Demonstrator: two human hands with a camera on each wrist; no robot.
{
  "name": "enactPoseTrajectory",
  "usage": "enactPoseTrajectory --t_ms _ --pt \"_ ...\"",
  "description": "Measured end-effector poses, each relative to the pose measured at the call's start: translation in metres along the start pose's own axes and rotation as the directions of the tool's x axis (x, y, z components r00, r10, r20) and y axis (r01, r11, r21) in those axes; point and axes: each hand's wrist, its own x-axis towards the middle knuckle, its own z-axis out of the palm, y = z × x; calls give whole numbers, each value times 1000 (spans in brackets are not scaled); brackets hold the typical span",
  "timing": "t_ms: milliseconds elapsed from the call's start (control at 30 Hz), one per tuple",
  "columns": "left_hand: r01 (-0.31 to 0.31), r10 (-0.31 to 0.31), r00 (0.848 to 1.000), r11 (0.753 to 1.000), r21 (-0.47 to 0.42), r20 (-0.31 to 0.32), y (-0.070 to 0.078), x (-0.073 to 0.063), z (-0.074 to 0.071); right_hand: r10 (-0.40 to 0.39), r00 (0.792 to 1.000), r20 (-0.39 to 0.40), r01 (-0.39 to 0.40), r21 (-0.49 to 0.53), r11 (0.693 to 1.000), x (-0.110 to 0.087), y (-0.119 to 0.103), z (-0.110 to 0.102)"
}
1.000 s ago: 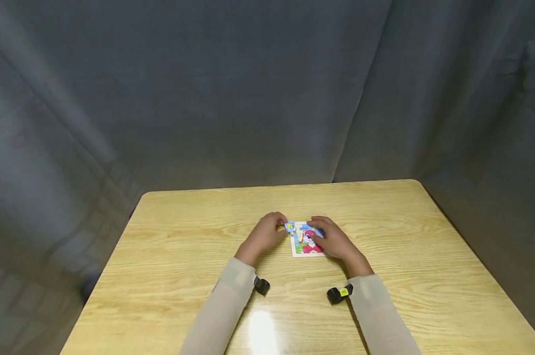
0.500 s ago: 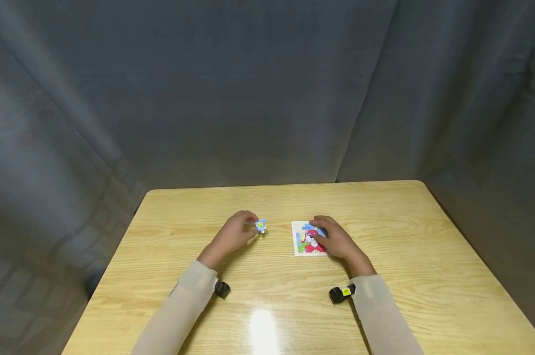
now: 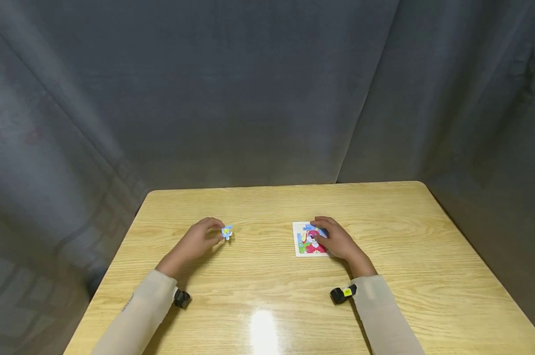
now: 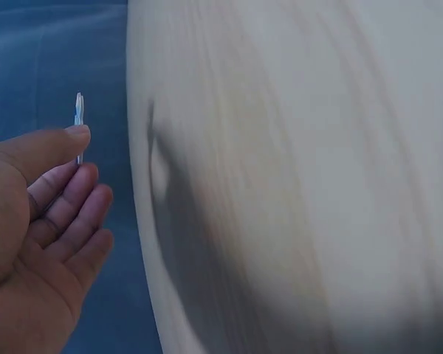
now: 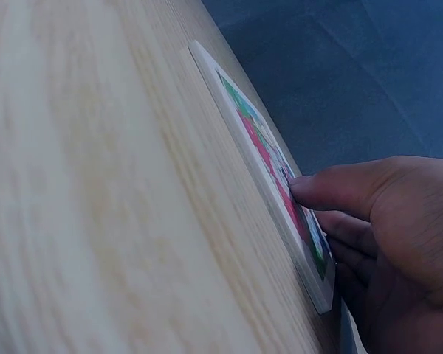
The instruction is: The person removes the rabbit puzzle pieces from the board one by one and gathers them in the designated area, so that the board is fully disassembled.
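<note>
Nearest up are the pale sleeves (image 3: pixel 132 315), then the hands: the left hand (image 3: pixel 197 239) pinches a little blue piece (image 3: pixel 226 232) by its edge above the counter (image 3: pixel 258 276), I guess so its picture side isn't covered. The right hand (image 3: pixel 337 241) holds the puzzle (image 3: pixel 309 246) by its right side, thumb on the face, probably to stop it sliding, though the angle's too poor to tell if any finger's tucked underneath. Puzzle lies flat on the counter, well apart from the piece, far left corner bare, with a grey curtain (image 3: pixel 250 98) behind it all.
</note>
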Motion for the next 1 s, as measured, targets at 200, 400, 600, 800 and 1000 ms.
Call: enactPoseTrajectory --t_ms 200,400,600,800,1000 --pt "7 -7 1000 1000 26 13 -20 -11 -10 8 1000 5 -8 7 1000 -1 1 0" --pt "28 -29 999 998 54 15 -35 -19 -19 2 1000 -2 -2 8 1000 0 0 -1" --pt "31 -33 999 996 87 29 -43 -25 -23 4 1000 6 -4 19 1000 0 0 -1" --pt "40 -43 999 995 89 27 -48 -24 -22 0 1000 -2 0 15 1000 1 2 0" --pt "60 -65 997 993 97 43 -48 -24 -23 4 1000 1 -4 9 1000 0 3 1"
